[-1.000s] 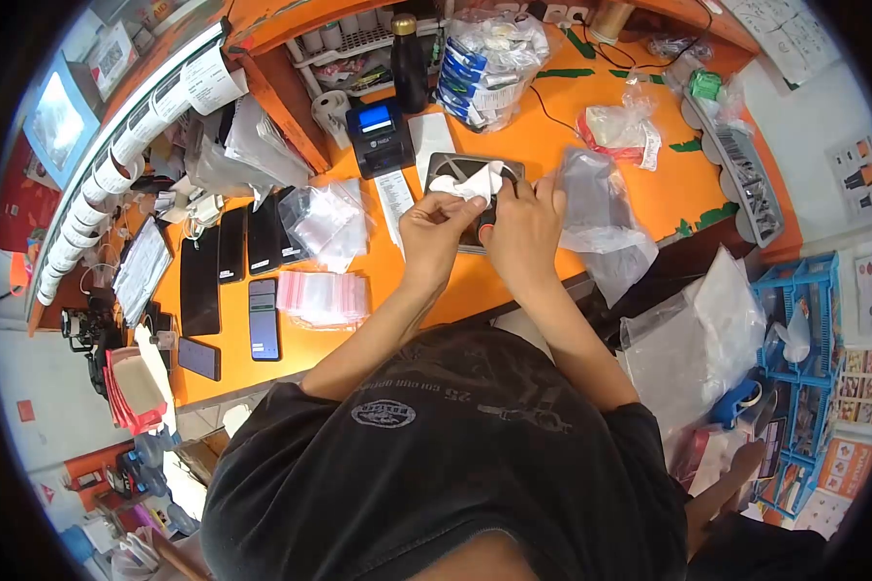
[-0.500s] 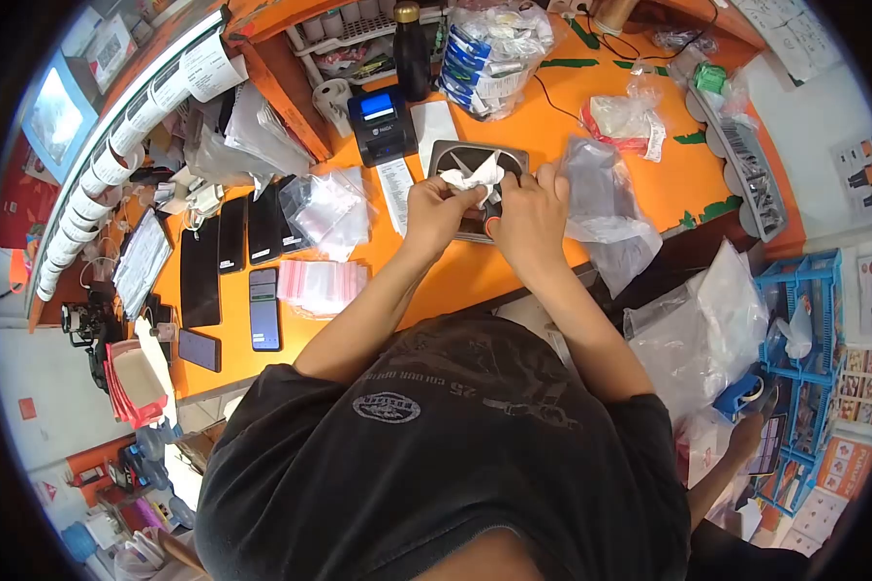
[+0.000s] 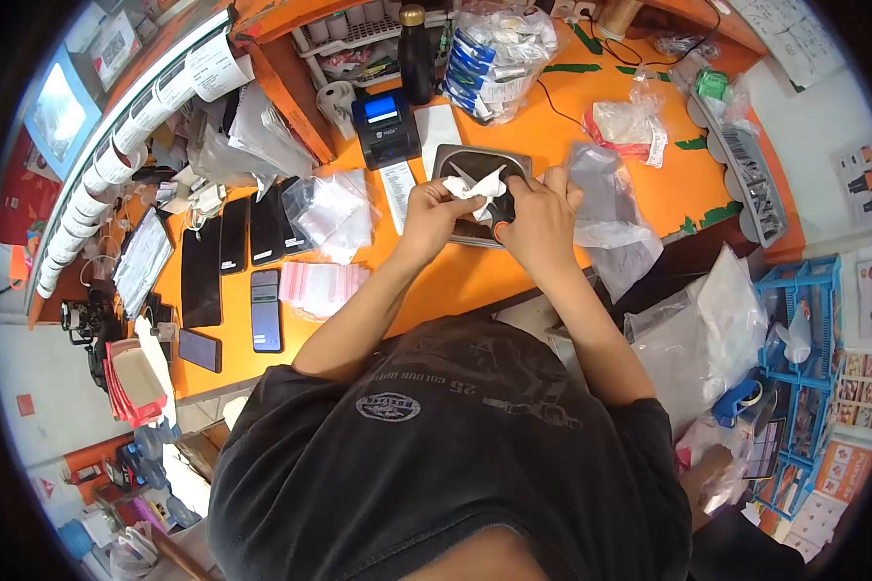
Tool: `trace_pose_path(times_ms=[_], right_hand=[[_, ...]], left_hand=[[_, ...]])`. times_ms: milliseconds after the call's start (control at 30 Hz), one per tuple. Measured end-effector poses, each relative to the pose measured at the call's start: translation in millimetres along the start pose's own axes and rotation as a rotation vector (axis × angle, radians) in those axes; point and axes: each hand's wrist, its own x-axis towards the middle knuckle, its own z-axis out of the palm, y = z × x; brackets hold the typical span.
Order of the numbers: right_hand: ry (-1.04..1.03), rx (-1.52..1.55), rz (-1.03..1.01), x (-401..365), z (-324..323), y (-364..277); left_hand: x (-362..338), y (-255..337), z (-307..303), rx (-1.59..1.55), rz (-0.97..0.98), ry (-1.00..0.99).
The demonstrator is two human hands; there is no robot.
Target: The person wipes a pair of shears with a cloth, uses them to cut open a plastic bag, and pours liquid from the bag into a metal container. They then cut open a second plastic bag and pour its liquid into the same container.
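Observation:
A crumpled piece of white paper or tissue (image 3: 473, 198) is pinched between the thumb and fingers of my left hand (image 3: 426, 221). My right hand (image 3: 543, 221) is closed just right of it, fingers curled; what is in them, if anything, is hidden. Against its thumb side lie scissors (image 3: 501, 207) with black and orange handles, partly covered by the hand. Both hands are over a dark square tray (image 3: 477, 155) with a raised rim on the orange counter.
Left on the counter (image 3: 412, 290) are several phones (image 3: 265, 310), clear bags (image 3: 334, 213) and pink-edged zip bags (image 3: 322, 288). A label printer (image 3: 386, 131) and black bottle (image 3: 416, 58) stand behind. Grey plastic (image 3: 606, 198) lies right. Another person's hand (image 3: 712, 465) shows lower right.
My right hand has shifted slightly right and down, away from the white paper's right end. More of the scissors shows. The other person's hand at lower right has moved down and left.

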Motion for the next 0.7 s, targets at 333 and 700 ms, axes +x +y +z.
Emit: trace_pose_path(times_ms=[333,700], right_hand=[[0.200,-0.141,0.121,0,-33,20],[0.208,0.092,0.362,-66,-66,17]], left_hand=[[-9,13,-41,0.236,0.118,0.010],[-28,-10,64,0.298,0.354,-0.140]])
